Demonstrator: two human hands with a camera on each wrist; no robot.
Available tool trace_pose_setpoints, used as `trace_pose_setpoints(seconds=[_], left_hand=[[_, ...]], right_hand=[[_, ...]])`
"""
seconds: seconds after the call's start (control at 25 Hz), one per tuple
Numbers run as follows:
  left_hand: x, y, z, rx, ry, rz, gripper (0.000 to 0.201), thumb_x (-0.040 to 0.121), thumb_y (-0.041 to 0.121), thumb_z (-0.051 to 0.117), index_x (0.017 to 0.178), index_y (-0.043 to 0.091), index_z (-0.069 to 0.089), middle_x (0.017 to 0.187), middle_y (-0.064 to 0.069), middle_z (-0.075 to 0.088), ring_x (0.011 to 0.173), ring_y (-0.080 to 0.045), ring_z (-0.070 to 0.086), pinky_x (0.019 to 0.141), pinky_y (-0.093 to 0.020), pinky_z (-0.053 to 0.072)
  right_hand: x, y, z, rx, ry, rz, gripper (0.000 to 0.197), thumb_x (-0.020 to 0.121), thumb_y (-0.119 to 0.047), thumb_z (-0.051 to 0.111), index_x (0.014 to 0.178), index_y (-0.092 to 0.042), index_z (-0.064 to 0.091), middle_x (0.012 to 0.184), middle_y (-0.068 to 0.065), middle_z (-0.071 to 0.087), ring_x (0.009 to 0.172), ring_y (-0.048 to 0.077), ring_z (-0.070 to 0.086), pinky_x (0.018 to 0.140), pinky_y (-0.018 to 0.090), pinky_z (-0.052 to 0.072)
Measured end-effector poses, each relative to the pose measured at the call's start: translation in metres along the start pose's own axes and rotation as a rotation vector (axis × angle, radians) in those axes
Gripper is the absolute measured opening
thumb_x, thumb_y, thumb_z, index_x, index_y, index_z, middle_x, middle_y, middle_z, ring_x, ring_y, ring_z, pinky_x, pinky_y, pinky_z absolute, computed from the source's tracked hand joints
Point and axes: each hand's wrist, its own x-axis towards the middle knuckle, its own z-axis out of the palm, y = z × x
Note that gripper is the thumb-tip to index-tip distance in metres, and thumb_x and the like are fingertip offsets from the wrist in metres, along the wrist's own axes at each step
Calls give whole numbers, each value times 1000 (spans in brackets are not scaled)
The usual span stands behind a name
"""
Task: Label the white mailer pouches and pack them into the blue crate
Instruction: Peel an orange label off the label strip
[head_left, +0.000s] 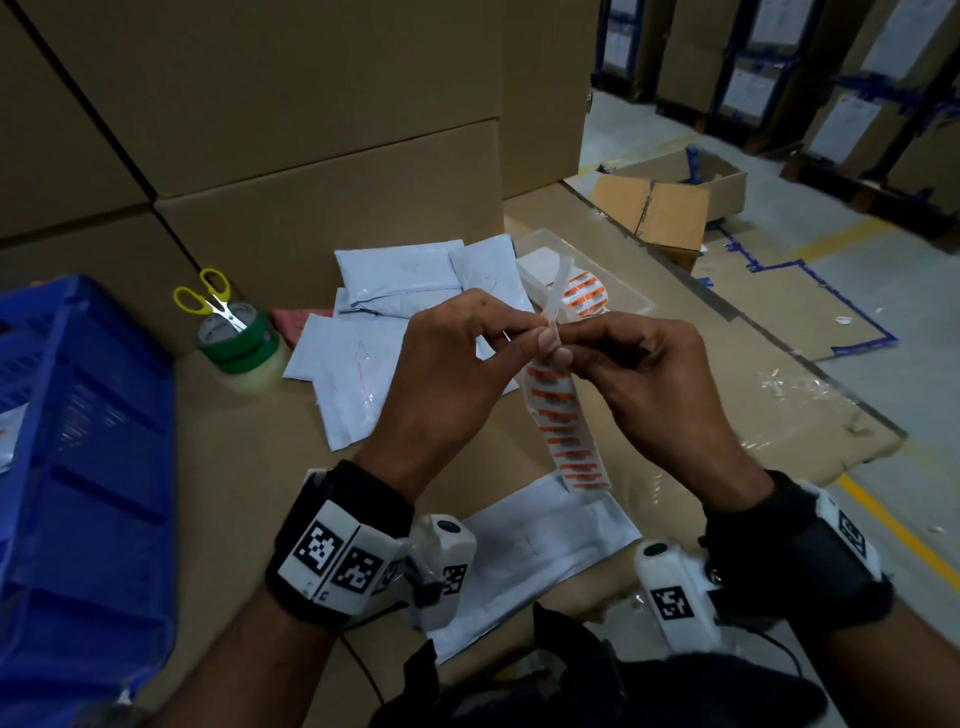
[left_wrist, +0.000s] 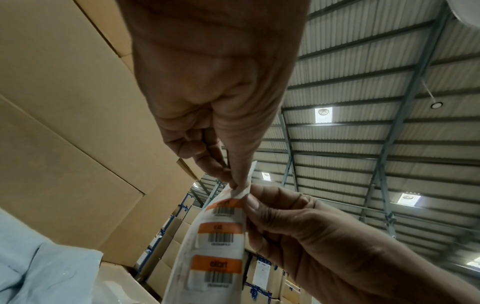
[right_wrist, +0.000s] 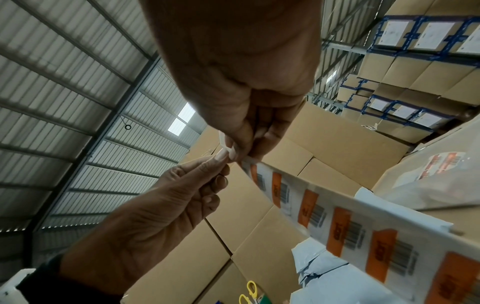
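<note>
Peeling a barcode label off the label strip (head_left: 569, 431), mid-frame in the head view. Left hand (head_left: 441, 384) pinching the peeled white end at the top of the strip, thumb and forefinger pressed together on it; right hand (head_left: 654, 384) clamped on the strip just beside, thumb (left_wrist: 255, 205) flat against the edge by the topmost orange label. Rest of the strip hanging down, free, toward a white mailer pouch (head_left: 540, 551) lying flat at lower centre between the wrists. More white mailer pouches (head_left: 395, 291) heaped at centre, behind the hands. Blue crate (head_left: 78, 441) at the left edge, near the yellow scissors (head_left: 208, 301) resting on tape rolls (head_left: 239, 343).

Best done slowly: likely to go cleanest by bending the backing sharply away from the label so a corner lifts by itself, then drawing it off at a low angle. Worth keeping fingertips on the margin only, off the adhesive and the barcode. Risk of curl or a tear if pulled fast. Strip better held taut, so nothing sways onto the pouch below.
</note>
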Motion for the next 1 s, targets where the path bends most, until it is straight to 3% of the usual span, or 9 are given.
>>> trace_pose_setpoints(seconds=[0.28,0.52,0.72,1.0], left_hand=[[1,5,6,50,40,7,9,91,27,76,95,23,82,84,10,71,78,-10,64,66,-6,36],[0,8,8,31,91,-6,22,84,42,73,89,22,81,82,11,72,74,-11,65,63,-7,38],[0,7,7,5,118,-45,10,90,28,76,91,18,78,84,9,73,76,-10,68,62,-7,38],[1,6,8,28,89,-24,11,91,30,76,92,18,78,87,7,73,79,-11,66,64,-10,42]], right_hand=[[1,-1,0,-25,8,8,14,94,-14,73,105,-10,81,101,-3,79,94,9,75,88,34,61],[1,-3,2,-31,29,8,15,93,-9,73,107,-11,81,102,-4,79,96,8,75,89,32,60],[0,-8,5,-1,68,18,14,94,-15,75,106,-13,80,100,-5,79,93,7,75,87,30,61],[0,-11,4,-11,69,2,14,94,-14,75,106,-13,81,99,-7,79,93,5,75,86,25,60]])
